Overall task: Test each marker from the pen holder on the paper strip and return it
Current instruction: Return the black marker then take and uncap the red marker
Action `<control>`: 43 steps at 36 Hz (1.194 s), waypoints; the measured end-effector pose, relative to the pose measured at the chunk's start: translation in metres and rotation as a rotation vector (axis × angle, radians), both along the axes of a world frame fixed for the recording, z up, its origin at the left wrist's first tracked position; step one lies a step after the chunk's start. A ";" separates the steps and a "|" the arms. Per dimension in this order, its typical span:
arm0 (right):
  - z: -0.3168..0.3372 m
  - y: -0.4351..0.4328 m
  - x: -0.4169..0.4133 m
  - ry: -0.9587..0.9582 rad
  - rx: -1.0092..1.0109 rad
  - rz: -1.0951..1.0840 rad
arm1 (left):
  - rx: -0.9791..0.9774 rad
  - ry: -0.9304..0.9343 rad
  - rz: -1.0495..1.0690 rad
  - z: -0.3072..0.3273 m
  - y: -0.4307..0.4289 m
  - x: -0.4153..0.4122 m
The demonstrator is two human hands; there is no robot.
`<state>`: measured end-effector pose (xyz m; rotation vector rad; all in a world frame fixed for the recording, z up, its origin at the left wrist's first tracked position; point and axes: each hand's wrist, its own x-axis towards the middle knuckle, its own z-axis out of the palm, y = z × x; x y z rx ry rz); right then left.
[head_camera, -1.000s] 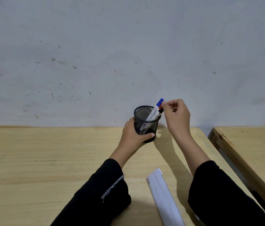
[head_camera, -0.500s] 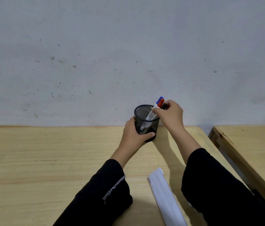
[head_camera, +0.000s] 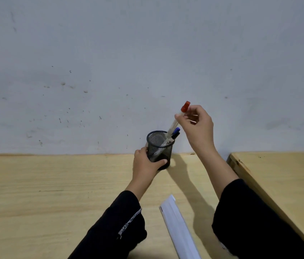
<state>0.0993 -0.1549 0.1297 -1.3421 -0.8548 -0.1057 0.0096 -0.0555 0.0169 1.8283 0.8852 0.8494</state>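
A black mesh pen holder [head_camera: 158, 144] stands on the wooden table near the wall. My left hand [head_camera: 146, 165] grips its lower side. My right hand [head_camera: 197, 126] pinches a red-capped white marker [head_camera: 180, 116] just below its cap; the marker is lifted and tilted, its lower end still inside the holder's rim. A blue-capped marker [head_camera: 175, 132] and a black-capped one lean in the holder. A white paper strip [head_camera: 177, 227] lies on the table between my forearms, with a short dark mark at its far end.
The light wooden table [head_camera: 54, 193] meets a grey wall at the back. A second wooden table [head_camera: 278, 176] stands to the right across a narrow gap.
My right hand closed on the red-capped marker at the holder and has raised it up and to the right. The left hand stays on the holder.
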 end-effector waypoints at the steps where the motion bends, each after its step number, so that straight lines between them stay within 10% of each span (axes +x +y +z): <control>1: -0.001 0.000 -0.001 -0.008 0.007 -0.001 | -0.039 -0.013 0.011 -0.006 0.004 0.000; 12: -0.016 0.003 -0.006 -0.069 -0.009 -0.002 | -0.178 -0.260 0.131 0.017 0.018 -0.005; 20: -0.034 -0.020 -0.039 -0.206 -0.166 0.015 | -0.088 -0.497 -0.165 0.086 -0.024 -0.044; 43: -0.046 -0.045 -0.066 -0.289 -0.399 0.178 | 0.238 -0.360 -0.173 0.084 -0.038 -0.106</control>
